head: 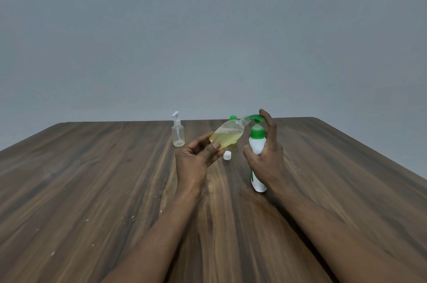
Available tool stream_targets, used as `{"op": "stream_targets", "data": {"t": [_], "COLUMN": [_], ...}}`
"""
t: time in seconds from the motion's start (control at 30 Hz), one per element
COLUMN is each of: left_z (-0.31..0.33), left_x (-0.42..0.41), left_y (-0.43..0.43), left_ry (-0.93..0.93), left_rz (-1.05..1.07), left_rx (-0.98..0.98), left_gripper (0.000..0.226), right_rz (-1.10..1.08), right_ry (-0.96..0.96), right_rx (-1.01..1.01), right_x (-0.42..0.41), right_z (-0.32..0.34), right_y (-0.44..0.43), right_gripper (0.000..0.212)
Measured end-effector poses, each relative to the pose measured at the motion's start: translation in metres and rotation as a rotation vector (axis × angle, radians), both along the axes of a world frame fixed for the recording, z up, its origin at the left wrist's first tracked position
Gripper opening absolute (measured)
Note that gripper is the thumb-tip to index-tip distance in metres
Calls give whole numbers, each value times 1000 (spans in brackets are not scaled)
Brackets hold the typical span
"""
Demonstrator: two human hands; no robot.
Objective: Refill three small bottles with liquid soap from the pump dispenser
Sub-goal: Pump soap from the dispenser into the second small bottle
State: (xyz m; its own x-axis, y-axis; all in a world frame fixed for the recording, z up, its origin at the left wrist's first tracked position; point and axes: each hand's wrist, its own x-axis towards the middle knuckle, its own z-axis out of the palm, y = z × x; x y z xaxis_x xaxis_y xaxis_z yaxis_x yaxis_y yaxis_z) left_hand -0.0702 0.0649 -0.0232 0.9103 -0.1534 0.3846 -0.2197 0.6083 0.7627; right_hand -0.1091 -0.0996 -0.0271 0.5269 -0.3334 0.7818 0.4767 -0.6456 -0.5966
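Our left hand (196, 158) grasps the tilted small bottle (227, 136), mouth at the spout. Our right hand (265, 160) grips the pump dispenser (257, 144), forefinger on its head. A white cap (227, 155) lies between them on the counter (92, 178); a spray bottle (178, 134) stands at 11 o'clock.

Dark wooden table (92, 178), grey wall (208, 28)

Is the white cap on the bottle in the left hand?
No, the cap lies on the table, below the tilted bottle that the left hand holds.
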Motion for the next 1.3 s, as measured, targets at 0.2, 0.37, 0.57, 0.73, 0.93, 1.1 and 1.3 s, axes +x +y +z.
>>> {"op": "stream_targets", "data": {"t": [0.2, 0.37, 0.57, 0.73, 0.93, 1.1, 1.3], "left_z": [-1, -2, 0, 0, -2, -1, 0], "left_x": [1, 1, 0, -1, -1, -1, -2], "left_y": [0, 1, 0, 0, 0, 0, -1], "left_ry": [4, 24, 12, 0, 30, 24, 0], "left_rz": [9, 17, -1, -6, 9, 7, 2], "left_rx": [15, 25, 2, -2, 21, 9, -5], "left_gripper": [28, 31, 28, 26, 29, 27, 26], "right_rz": [-10, -34, 13, -11, -31, -12, -6], "right_ry": [-13, -26, -5, -16, -21, -4, -18], "right_rx": [20, 58, 28, 11, 50, 49, 12], "right_x": [1, 2, -1, 0, 1, 0, 1], "right_z": [-2, -1, 1, -1, -2, 0, 0], "right_y": [-2, -1, 1, 0, -1, 0, 1], "right_gripper": [72, 62, 73, 77, 64, 68, 76]}}
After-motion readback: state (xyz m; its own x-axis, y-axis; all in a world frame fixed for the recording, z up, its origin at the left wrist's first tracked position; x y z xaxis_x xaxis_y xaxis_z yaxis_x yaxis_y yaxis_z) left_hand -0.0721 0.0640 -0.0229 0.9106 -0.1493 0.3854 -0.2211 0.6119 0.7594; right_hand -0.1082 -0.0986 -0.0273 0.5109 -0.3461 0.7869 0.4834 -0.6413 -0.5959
